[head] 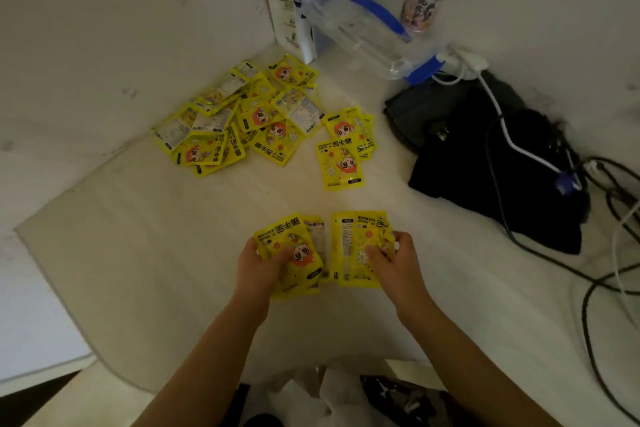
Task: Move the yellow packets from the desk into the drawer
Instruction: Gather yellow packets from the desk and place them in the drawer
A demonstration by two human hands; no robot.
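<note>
Two bundles of flat yellow foil hand-warmer packets are in hand, held over the near part of the pale table (173,253). Left hand (258,265) grips a fanned stack (291,253); right hand (393,260) pinches a second stack (356,250) at its right edge, thumb on top. Many more lie in a loose heap of the same packets (242,118) by the far-left wall, with a few strays (344,146) just right of it. Drawer not in view. Judgement: light, thin, glossy sachets, likely to slide off each other; squeeze across the stack's middle, edges aligned. Both forearms reach forward, wrists angled inward.
</note>
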